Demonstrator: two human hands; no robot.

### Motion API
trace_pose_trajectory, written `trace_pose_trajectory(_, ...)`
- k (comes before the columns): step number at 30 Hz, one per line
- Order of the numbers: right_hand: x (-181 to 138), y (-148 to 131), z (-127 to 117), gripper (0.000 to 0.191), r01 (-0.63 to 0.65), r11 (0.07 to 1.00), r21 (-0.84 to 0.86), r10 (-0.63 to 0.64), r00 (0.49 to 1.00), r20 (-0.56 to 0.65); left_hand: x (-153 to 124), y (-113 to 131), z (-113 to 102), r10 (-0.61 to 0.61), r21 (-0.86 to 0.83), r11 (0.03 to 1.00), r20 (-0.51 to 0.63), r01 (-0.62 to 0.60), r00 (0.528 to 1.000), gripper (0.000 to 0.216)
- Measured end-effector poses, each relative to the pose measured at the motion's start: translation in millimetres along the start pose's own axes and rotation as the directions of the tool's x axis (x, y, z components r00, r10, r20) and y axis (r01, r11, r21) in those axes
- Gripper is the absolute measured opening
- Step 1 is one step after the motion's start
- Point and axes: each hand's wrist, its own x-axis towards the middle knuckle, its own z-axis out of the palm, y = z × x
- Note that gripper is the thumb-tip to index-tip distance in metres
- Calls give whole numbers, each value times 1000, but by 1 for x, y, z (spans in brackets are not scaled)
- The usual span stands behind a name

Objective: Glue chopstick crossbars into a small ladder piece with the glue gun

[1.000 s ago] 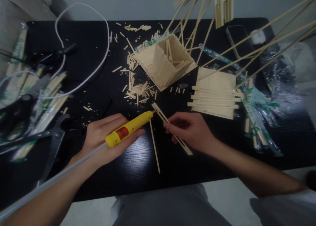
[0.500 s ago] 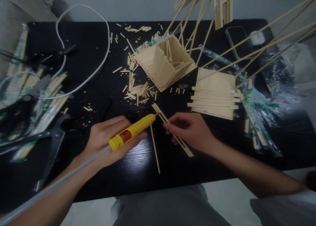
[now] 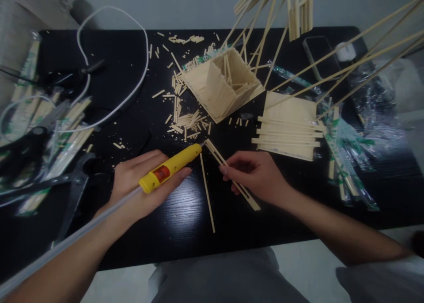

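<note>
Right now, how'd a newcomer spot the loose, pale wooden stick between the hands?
On the black table, look between the left hand, gripping a yellow cylindrical glue gun, and the right hand. The stick lies there single, unheld, unlike the slotted wooden strip in the right hand.

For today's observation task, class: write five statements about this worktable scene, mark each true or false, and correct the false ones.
1. The left hand holds a yellow tool. True.
2. The right hand lies flat with nothing in its fingers. False: it grips thin wooden sticks.
3. A single loose stick lies between the hands. True.
4. The tabletop is white. False: the tabletop is black.
5. In the picture, the white cable loops left of the wooden box. True.
</note>
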Motion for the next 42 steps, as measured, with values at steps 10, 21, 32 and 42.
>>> trace_pose_trajectory(10, 0, 3, 0, 27, 86, 993, -79, -88, 996, -10, -1, 0, -1, 53, -40, 998, 45, -52, 998, 41)
trace_pose_trajectory(21, 1, 8, -1, 20, 197, 960, -199, -200, 980, 5, -8, -2, 8, 86, -43, 995, 30, -85, 996, 47)
trace_pose_trajectory(32, 1, 7, -1, 23, 222, 946, -237, -226, 974, 11, -5, 0, 3, 73, -22, 997, 36, -73, 997, 49)
trace_pose_trajectory(42, -1, 5, -1, 22, 198, 957, -213, -202, 979, 4, -3, -1, 0, 68, -4, 998, 57, -68, 996, 48)
